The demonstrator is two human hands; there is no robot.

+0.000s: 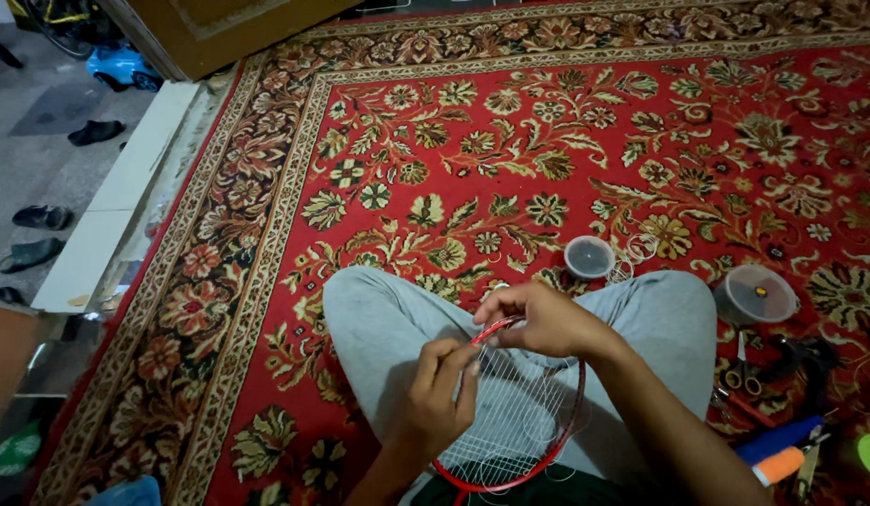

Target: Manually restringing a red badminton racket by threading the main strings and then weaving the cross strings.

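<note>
A red-framed racket [568,429] with white strings lies across my lap, over my grey trousers. My right hand [538,319] grips the top of the frame from above. Just below it, my left hand [437,394] pinches something thin at the frame's upper edge, likely a string; its fingers are closed. The racket's handle end is hidden at the bottom of the view.
I sit cross-legged on a red floral carpet [510,141]. A small round tub [590,256] and a clear lidded container [757,294] stand by my right knee. Scissors [741,370], dark tools and blue and orange grip rolls [780,450] lie at right. Shoes [41,217] sit on the floor at left.
</note>
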